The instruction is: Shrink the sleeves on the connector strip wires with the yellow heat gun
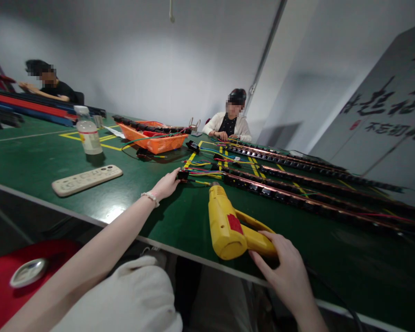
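A yellow heat gun lies on the green table, nozzle pointing away from me. My right hand rests on its handle, fingers curled around the grip. My left hand reaches forward and pinches a small black connector at the end of a bundle of coloured wires. The wires lead to long black and copper power strips laid in rows across the table.
A white remote control and a plastic bottle sit to the left. An orange basket with parts stands further back. Two other people sit at the far side. A red stool is at lower left.
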Demonstrator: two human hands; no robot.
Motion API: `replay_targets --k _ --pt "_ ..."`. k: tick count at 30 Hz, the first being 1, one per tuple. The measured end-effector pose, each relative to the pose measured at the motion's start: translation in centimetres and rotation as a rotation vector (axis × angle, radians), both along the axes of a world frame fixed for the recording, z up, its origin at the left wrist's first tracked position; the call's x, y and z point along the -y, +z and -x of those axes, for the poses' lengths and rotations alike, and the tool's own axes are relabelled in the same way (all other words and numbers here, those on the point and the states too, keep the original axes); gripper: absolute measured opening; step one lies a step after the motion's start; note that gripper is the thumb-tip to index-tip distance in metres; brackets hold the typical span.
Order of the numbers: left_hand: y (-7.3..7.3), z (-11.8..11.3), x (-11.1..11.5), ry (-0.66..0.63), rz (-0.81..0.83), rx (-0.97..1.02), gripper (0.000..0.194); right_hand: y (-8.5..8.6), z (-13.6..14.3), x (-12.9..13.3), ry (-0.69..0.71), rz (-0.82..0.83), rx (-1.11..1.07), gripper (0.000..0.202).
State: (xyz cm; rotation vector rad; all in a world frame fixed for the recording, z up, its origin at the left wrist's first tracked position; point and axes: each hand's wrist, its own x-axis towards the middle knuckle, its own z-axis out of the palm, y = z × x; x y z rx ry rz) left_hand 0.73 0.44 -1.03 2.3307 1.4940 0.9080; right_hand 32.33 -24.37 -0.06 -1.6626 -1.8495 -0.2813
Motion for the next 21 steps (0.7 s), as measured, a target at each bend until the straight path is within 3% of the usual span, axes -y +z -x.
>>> replay_targets --k 12,21 --pt "0.3 -0.2 0.2 0.018 -0.013 -0.081 0.053 0.2 1.3 0.0 -0.033 -0.010 0.008 0.036" --pt "0.7 -0.4 0.3 0.001 -0.014 -0.076 0.044 0.4 5.0 -0.7 0.045 -0.019 -0.009 0.035"
